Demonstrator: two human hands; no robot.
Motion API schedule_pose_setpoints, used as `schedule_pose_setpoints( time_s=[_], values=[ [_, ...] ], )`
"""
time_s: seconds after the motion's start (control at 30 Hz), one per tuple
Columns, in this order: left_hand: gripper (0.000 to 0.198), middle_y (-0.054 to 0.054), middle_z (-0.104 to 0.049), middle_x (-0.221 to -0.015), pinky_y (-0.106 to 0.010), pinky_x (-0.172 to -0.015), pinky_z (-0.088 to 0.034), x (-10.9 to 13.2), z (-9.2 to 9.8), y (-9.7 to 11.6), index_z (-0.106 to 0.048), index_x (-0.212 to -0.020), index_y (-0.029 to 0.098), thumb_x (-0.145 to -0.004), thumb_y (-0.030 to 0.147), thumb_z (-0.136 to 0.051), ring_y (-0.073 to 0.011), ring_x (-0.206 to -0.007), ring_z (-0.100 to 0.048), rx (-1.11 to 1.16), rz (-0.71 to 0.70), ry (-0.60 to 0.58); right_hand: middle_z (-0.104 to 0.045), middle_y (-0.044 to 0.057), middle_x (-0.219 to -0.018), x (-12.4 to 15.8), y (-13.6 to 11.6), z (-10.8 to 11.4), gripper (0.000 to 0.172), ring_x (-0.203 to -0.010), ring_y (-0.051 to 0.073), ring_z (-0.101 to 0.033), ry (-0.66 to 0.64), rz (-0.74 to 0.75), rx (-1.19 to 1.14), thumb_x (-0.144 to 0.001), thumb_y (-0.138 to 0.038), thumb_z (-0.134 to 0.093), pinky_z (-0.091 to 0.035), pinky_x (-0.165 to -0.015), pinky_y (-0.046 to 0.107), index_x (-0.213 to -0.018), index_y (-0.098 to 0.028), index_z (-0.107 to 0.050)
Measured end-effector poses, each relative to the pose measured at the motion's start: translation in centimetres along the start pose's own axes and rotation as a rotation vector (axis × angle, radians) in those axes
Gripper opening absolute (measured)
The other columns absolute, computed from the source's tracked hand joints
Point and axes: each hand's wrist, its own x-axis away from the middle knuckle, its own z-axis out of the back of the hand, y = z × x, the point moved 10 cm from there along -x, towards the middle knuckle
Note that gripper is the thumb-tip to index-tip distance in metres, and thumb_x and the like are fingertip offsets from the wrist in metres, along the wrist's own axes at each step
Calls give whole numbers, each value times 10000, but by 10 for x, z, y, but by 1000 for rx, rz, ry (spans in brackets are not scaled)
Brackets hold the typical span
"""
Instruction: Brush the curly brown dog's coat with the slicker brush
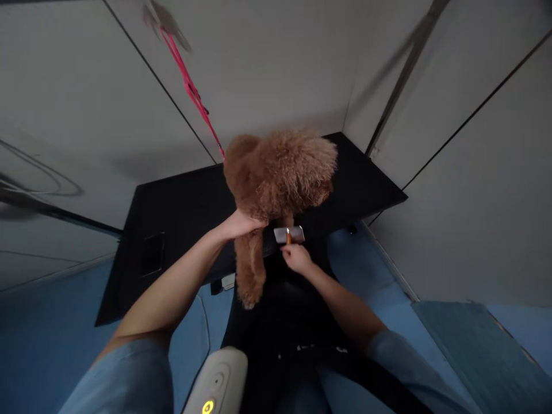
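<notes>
A brown curly-coated dog (280,172) is on a black grooming table (185,213), its fluffy head toward the right. One furry leg (250,270) hangs over the table's near edge. My left hand (246,223) is closed around the top of that leg, below the dog's body, with its fingers partly hidden in fur. In my right hand (297,257) is a slicker brush (295,233), gripped by its orange-brown handle. The brush's flat metallic head is just under the dog's chest, near another leg; whether it touches fur I cannot tell.
A pink leash (190,86) runs from the dog up to a blurred fitting near the wall. Pale panelled walls (276,69) stand behind the table. A white device with a yellow light (218,379) is close below me. A teal mat (478,351) lies on the blue floor.
</notes>
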Motion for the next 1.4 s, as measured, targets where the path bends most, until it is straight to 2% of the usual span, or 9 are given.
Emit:
schedule_pose_setpoints(
  time_s=[0.1, 0.23, 0.4, 0.53, 0.63, 1.0, 1.13, 1.3, 1.4],
  values=[
    [515, -122, -692, -1035, -413, -970, -463, 3, 1, -1, -662, -965, 107, -533, 372, -753, -291, -1021, -610, -28, 10, 5, -758, 17, -897, 5, 1, -10, 272, -835, 159, -704, -39, 4, -61, -879, -220, -516, -522, -772, 231, -1032, -256, -738],
    [424, -104, -689, -940, -397, -906, -494, 6, 0, -4, -654, -863, 105, -568, 402, -723, -279, -947, -620, -86, 33, -8, -722, 36, -1087, -1, 0, 4, 318, -986, 172, -673, 64, 66, -167, -888, -222, -515, -489, -892, 269, -1154, -256, -686],
    [372, -91, -671, -846, -396, -891, -498, 9, -2, -16, -649, -798, 111, -595, 418, -708, -271, -902, -628, -130, 54, -29, -727, 36, -718, 9, 33, -29, 259, -637, 135, -681, -73, -59, -261, -885, -206, -521, -519, -648, 221, -1033, -161, -729],
    [433, -83, -682, -926, -394, -942, -476, 10, -2, -18, -665, -865, 131, -606, 477, -694, -267, -966, -616, -125, 31, -7, -720, 11, -765, 12, 48, -36, 325, -560, 74, -627, -97, -76, -370, -911, -223, -494, -488, -600, 178, -1193, -190, -652],
    [509, -94, -685, -973, -410, -972, -455, 12, -2, -17, -662, -917, 130, -590, 518, -698, -285, -1030, -601, -115, 33, 12, -677, 8, -643, 12, 57, -42, 285, -476, 67, -566, -205, -134, -453, -887, -204, -528, -453, -532, 176, -1113, -144, -690],
    [625, -128, -699, -1024, -410, -942, -487, 17, -2, -19, -659, -930, 124, -526, 595, -733, -299, -990, -629, -65, 118, 10, -748, 14, -900, 1, 23, 10, 287, -776, 132, -671, -36, 46, -217, -870, -217, -530, -488, -780, 229, -1079, -244, -725],
    [612, -120, -695, -1092, -410, -959, -492, 19, 2, -19, -667, -972, 147, -536, 569, -748, -308, -1036, -626, -27, 129, 34, -741, 25, -786, 1, 21, -7, 265, -660, 126, -660, -192, 29, -240, -841, -189, -542, -491, -672, 217, -1007, -189, -748],
    [601, -135, -699, -1093, -433, -987, -472, 19, 7, -22, -671, -966, 134, -529, 535, -766, -326, -1054, -621, 26, 120, 53, -742, 18, -921, -7, 16, 13, 295, -722, 112, -660, -12, 117, -361, -844, -168, -535, -496, -703, 209, -1063, -225, -725],
    [641, -150, -699, -1093, -443, -983, -478, 18, 12, -29, -672, -943, 132, -476, 557, -784, -346, -1079, -613, 48, 134, 68, -725, 22, -730, -8, 21, 3, 235, -589, 119, -630, -102, 35, -340, -821, -144, -550, -487, -612, 216, -921, -183, -760]
  ],
)
